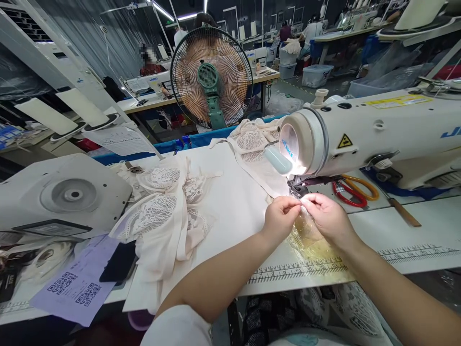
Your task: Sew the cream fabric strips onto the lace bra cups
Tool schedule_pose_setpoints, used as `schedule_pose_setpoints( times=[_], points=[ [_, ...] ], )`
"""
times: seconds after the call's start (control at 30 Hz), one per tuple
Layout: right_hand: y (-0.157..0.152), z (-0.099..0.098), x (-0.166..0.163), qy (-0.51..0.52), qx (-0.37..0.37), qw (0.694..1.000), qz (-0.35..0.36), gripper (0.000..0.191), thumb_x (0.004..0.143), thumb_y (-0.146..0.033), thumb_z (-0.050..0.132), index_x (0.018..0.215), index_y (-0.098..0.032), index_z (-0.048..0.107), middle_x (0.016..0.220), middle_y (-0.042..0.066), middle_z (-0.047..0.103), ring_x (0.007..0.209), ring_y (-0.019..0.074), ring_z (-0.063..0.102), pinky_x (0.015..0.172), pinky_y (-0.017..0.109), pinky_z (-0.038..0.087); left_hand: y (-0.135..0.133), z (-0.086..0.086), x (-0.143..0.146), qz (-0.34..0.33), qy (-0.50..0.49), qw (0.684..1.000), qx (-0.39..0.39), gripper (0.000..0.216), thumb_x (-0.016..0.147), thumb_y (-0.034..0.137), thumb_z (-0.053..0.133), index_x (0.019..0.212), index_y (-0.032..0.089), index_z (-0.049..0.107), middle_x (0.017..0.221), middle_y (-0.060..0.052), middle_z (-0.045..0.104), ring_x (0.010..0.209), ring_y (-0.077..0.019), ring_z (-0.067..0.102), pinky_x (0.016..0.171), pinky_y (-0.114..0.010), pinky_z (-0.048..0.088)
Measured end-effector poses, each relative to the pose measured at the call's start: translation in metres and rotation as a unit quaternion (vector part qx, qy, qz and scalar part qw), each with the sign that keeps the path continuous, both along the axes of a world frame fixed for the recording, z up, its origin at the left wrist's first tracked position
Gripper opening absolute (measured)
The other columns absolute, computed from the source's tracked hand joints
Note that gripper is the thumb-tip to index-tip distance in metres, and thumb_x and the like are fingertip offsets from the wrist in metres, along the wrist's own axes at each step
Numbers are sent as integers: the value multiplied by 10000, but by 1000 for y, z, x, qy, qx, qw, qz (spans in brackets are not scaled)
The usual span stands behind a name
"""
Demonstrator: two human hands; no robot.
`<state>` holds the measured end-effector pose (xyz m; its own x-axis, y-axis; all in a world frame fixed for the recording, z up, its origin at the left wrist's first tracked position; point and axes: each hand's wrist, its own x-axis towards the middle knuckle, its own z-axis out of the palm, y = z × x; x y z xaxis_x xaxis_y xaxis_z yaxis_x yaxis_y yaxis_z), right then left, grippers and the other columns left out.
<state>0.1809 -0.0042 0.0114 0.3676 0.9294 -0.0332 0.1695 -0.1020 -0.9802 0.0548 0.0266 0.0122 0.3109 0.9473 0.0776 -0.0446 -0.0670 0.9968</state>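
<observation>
- A thin, pale strip of fabric [301, 201] is pinched between both hands just in front of the needle area of the sewing machine [378, 132], lit brightly by the machine's lamp; its detail is washed out by the glare.
- The left hand [281, 217] has thumb and forefinger closed on the strip's left end; the other fingers curl under.
- The right hand [328, 216] pinches the right end, fingertips touching those of the left hand.
- Under the right hand lies a sheer yellowish lace piece [312, 245], reaching down to the printed ruler [298, 271] at the table's near edge.
- Red and orange scissors [355, 190] lie just right of the needle, beneath the machine arm.
- To the left, bare white table [234, 202] gives open room, up to a heap of cream lace bras [165, 211].
- Further left lie a paper with QR codes [75, 283] and a dark phone [118, 262].
- A standing fan [211, 77] stands behind the table.
</observation>
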Motion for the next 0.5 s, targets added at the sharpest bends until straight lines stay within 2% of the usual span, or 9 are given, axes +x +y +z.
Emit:
schedule_pose_setpoints(
  times=[0.13,0.27,0.33,0.4,0.43,0.5],
  points=[
    [-4,3,6,4,-5,1000,12,336,770,-495,603,862,-171,607,649,16,600,486,98,478,431,221,368,4,-1,-2,28,25,999,29,108,731,113,572,765,161,663,919,-55,593,818,-136,608,746,-263,525],
    [-10,8,14,47,5,998,36,431,754,-602,581,823,-180,532,858,74,648,635,148,612,477,241,466,15,2,-10,45,88,993,58,125,790,145,522,782,159,647,899,-49,603,729,-121,607,682,-245,526],
    [-15,11,19,60,8,997,41,447,739,-627,579,786,-189,501,820,56,640,669,162,631,501,253,492,22,6,-12,24,145,984,102,165,815,137,486,807,167,648,907,-48,629,796,-140,622,751,-259,524],
    [-21,13,24,60,13,997,41,442,731,-631,576,760,-200,482,736,28,618,660,162,629,520,265,505,29,10,-11,-30,238,955,174,207,829,123,457,872,179,652,980,-52,649,928,-166,617,835,-272,503],
    [-24,14,26,53,17,998,41,433,734,-629,570,751,-206,476,714,19,609,665,165,628,535,274,511,33,12,-9,-68,295,929,214,224,834,121,447,914,182,648,1035,-57,646,971,-177,608,848,-280,496],
    [-30,15,29,42,29,998,35,399,761,-612,542,751,-218,476,715,16,608,712,175,628,594,299,525,39,13,-6,-144,407,855,288,234,843,135,444,978,169,633,1100,-80,627,980,-205,603,809,-304,496]
  ],
)
